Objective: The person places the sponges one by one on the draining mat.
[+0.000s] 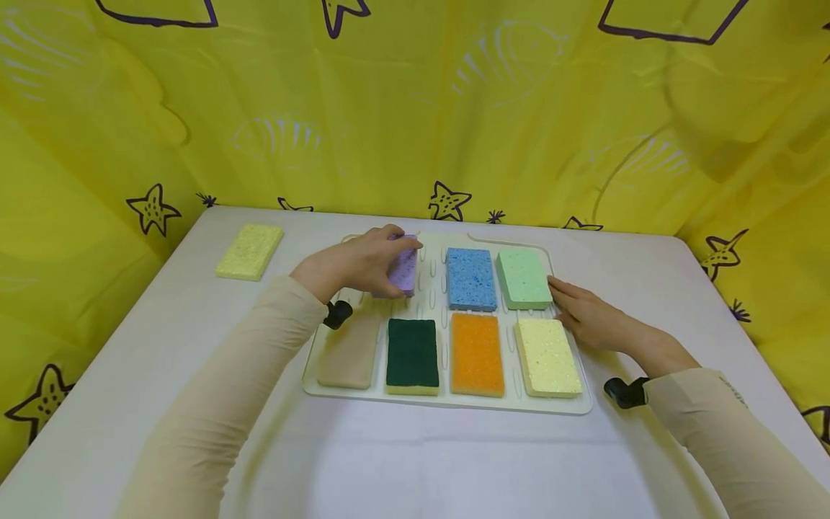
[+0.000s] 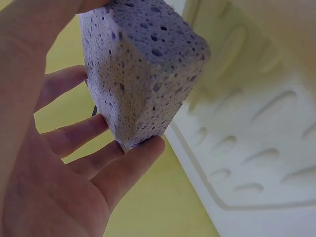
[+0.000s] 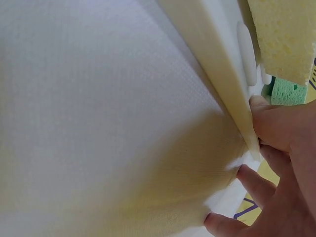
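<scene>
My left hand (image 1: 366,261) grips a purple porous sponge (image 1: 404,269) over the back left of a white ribbed tray (image 1: 447,404). In the left wrist view the sponge (image 2: 148,74) is tilted, its edges between thumb and fingers. At the tray's right side, my right hand (image 1: 591,316) holds the rim. The right wrist view has that thumb (image 3: 266,116) on the rim, with other fingers outside it, fingertips at the white cloth. Close to this hand lie a mint green sponge (image 1: 524,280) and a pale yellow sponge (image 1: 548,358), both on the tray.
Also on the tray are a blue sponge (image 1: 471,280), an orange sponge (image 1: 477,355), a dark green scrub sponge (image 1: 412,353) and a beige sponge (image 1: 348,353). Another yellow sponge (image 1: 250,251) lies on the table at the back left. A yellow patterned curtain (image 1: 389,108) surrounds the table.
</scene>
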Available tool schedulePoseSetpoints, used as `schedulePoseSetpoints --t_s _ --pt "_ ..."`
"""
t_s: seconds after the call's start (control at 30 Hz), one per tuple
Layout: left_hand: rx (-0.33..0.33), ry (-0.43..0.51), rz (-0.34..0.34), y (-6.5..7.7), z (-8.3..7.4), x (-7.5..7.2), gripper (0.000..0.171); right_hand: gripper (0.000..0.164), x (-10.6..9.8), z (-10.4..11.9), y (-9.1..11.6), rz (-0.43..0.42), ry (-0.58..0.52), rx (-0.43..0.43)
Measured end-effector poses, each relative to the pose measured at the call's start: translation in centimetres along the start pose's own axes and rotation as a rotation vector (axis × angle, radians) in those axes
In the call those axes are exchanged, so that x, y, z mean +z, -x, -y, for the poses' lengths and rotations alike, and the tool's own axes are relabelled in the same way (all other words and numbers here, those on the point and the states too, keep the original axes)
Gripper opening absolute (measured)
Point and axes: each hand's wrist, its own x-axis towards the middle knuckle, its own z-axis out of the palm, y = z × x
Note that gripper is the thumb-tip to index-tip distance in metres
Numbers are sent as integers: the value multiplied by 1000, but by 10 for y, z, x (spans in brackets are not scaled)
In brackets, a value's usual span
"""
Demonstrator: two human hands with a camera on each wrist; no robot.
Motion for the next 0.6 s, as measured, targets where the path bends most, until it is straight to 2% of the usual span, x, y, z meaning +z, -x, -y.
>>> schedulePoseSetpoints --t_s 0.27,0.47,0.6 --pt "51 3 11 -13 -4 7 84 55 1 -1 0 -1 8 -8" --pt "40 27 39 -20 -7 14 84 56 0 -1 -1 5 3 -6" --pt "33 11 48 -23 -9 16 85 56 0 0 -2 5 -1 -8"
